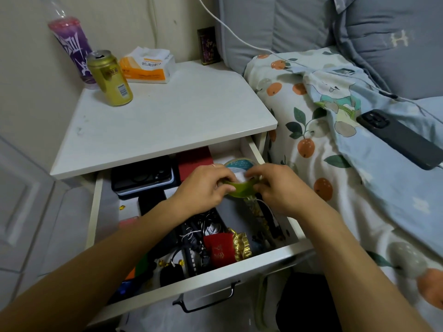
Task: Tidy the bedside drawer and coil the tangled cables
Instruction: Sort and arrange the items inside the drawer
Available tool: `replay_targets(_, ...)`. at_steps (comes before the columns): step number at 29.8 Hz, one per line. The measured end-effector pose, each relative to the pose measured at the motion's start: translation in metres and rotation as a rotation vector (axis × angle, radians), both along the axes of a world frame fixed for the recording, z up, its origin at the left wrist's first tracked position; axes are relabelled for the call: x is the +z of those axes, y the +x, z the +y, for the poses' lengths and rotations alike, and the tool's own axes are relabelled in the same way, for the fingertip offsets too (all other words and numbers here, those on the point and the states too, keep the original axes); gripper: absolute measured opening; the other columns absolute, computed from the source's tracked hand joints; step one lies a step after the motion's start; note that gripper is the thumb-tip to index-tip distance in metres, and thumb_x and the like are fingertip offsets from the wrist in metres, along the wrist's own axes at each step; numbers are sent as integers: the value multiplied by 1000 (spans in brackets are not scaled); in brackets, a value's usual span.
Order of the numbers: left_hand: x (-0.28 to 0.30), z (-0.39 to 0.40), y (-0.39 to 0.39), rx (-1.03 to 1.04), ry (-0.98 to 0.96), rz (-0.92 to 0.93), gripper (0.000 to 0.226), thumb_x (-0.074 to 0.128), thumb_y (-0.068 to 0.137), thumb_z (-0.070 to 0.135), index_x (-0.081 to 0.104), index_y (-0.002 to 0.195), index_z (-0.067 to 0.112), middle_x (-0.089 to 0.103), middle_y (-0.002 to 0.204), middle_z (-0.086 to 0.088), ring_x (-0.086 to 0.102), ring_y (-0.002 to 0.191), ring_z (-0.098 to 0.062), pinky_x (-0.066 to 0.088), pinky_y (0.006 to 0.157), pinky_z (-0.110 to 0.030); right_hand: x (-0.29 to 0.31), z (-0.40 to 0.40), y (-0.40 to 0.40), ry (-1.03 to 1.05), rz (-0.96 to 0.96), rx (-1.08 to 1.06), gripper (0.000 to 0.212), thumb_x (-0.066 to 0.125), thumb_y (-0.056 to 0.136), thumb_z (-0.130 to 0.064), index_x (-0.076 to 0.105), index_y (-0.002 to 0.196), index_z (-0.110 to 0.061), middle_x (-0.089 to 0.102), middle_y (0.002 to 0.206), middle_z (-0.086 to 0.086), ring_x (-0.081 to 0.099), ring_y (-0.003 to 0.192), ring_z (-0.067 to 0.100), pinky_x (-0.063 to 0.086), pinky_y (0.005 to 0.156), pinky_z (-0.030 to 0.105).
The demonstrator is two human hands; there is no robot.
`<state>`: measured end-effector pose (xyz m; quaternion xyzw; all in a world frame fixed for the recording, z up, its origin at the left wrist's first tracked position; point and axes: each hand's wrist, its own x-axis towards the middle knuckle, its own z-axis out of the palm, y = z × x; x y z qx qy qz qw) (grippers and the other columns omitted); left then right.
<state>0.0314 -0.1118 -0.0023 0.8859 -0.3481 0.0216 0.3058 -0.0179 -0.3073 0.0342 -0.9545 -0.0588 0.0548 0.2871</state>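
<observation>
The white bedside drawer is pulled open and cluttered. Over its back right part, my left hand and my right hand both grip a green band-like item with a gold and black tail hanging down from it. Behind my fingers lies a round tin with a blue and white lid. Tangled black and white cables lie in the drawer's middle, beside a red pouch and gold foil item.
In the drawer's back left sit a dark phone box and a red box. On the nightstand top stand a gold can, purple cup and tissue pack. A phone on a white cable lies on the bed.
</observation>
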Motion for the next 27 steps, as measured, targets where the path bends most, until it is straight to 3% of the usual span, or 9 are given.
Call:
replay_targets(2,-5,-5,11,126,-36,60,6,74,84,16,74,90,18,64,83,11,55,71,0,44,70,-23,0,-3,3,14,-68,-28,43,59,89,-3,59,131,-15,55,133,8,58,111,24,38,88,20)
replay_targets(5,-12,-17,31,264,-16,98,5,72,85,19,72,89,22,61,83,11,56,73,-5,47,72,-27,-3,-9,6,-31,-69,-82,53,56,86,0,52,136,-16,45,137,8,54,115,26,41,93,26)
replay_targets(9,-18,-27,57,368,211,28,9,68,87,30,70,95,30,71,97,7,63,94,-19,40,71,-27,-6,-12,8,-103,49,-118,47,55,86,-2,52,132,-14,45,129,10,52,113,31,45,93,36)
replay_targets(13,-26,-32,74,388,474,8,11,59,90,28,69,95,27,69,97,-4,63,94,-31,44,70,-31,-3,-11,9,-130,128,-59,40,52,87,-1,57,125,-10,56,119,11,56,105,30,52,88,39)
replay_targets(15,-30,-35,74,385,510,-63,16,57,90,22,70,99,24,69,101,-6,63,96,-33,44,70,-33,-3,-11,10,-122,155,-59,38,51,87,-2,58,124,-11,60,116,11,59,102,29,53,85,38)
replay_targets(18,-34,-40,63,250,432,-285,25,55,87,17,69,109,19,67,109,-4,59,101,-30,38,77,-34,-3,-14,10,-123,174,-100,36,50,87,-3,60,120,-12,62,113,10,60,100,27,53,83,36)
replay_targets(21,-31,-48,53,64,377,-207,19,60,89,25,70,105,24,66,105,-3,60,97,-27,45,73,-33,-2,-20,10,-158,197,-205,29,52,87,-6,62,113,-12,62,112,11,60,99,29,54,83,39)
replay_targets(24,-27,-60,52,-109,517,-193,27,57,92,27,66,117,28,64,111,-1,61,97,-26,52,69,-37,-1,-25,7,-179,228,-284,26,53,88,-8,62,113,-13,61,114,11,60,101,30,53,85,39)
replay_targets(27,-23,-69,56,-346,749,-366,26,52,95,28,64,118,24,65,107,-2,63,92,-26,37,56,-31,-1,-27,3,-186,237,-297,26,53,89,-9,60,113,-15,60,109,8,59,97,26,51,78,36)
